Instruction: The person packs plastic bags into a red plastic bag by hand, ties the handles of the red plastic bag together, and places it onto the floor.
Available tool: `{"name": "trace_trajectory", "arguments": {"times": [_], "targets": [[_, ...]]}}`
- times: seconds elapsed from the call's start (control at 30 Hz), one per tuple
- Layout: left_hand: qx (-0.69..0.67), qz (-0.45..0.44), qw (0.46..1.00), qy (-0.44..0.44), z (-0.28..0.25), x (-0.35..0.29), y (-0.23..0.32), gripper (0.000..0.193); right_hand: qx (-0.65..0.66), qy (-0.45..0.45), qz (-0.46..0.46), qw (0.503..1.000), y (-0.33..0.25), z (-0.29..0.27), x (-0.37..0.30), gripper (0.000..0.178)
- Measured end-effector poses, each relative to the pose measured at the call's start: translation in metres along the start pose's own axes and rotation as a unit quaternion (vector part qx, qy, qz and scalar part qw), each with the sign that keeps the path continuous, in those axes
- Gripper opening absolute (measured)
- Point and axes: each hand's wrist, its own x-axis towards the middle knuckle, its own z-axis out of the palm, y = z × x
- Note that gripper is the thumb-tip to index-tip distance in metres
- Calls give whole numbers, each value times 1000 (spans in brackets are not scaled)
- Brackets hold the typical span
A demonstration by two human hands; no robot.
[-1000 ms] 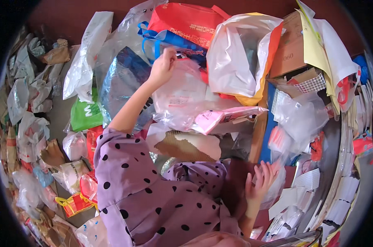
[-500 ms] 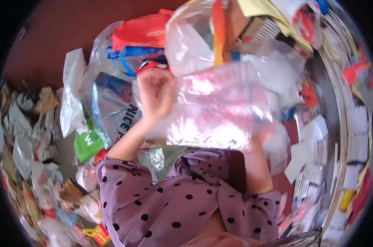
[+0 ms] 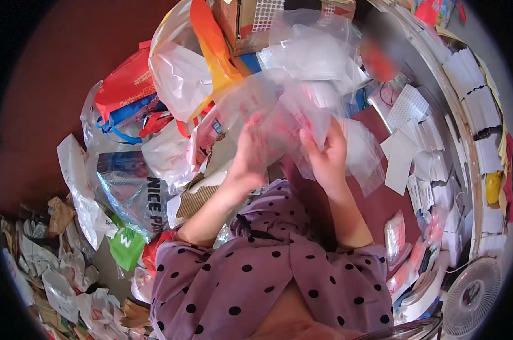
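Observation:
A clear plastic bag [image 3: 293,116] with pinkish-red print is stretched, partly crumpled, between my hands in front of my chest. My right hand [image 3: 329,156] pinches its right side between thumb and fingers. Against its left side is my left hand [image 3: 248,156]; the fingers are smeared by motion and partly covered by the see-through film, so their grip is unclear. Just beyond the bag lies a stack of whitish translucent plastic bags [image 3: 313,54]. More clear film [image 3: 361,153] hangs or lies beside my right hand.
A white carrier bag [image 3: 180,73] with an orange strip stands ahead, next to a cardboard box [image 3: 242,25]. Red [image 3: 126,82] and green [image 3: 126,241] bags lie left. Crumpled bags [image 3: 61,289] pile up lower left. White cards [image 3: 404,153] and a fan [image 3: 471,297] are on the right.
The bag, spread flat and shiny before, is now bunched between both hands. My left hand has come down and right; my right hand now shows beside the film. The view has shifted right.

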Motion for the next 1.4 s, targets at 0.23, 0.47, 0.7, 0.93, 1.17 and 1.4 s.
{"name": "trace_trajectory", "arguments": {"times": [0.23, 0.47, 0.7, 0.93, 1.17, 1.4], "targets": [[131, 60, 984, 109, -5, 16, 19, 10, 274, -19, 220, 936, 1, -24, -3, 36], [206, 81, 955, 196, -35, 27, 33, 13, 340, 1, 288, 895, 20, -62, 10, 42], [215, 95, 950, 203, -50, 27, 44, 13, 338, -56, 275, 898, 27, -66, 13, 24], [17, 88, 982, 168, -54, 23, 70, 19, 281, -129, 277, 910, 46, -43, 9, 21], [-265, -59, 954, -127, -50, 10, 75, 43, 680, -364, 412, 486, 72, 57, -37, 65], [263, -54, 951, 154, -120, -16, 59, 52, 271, -163, 333, 888, 44, 26, -9, 30]]}}
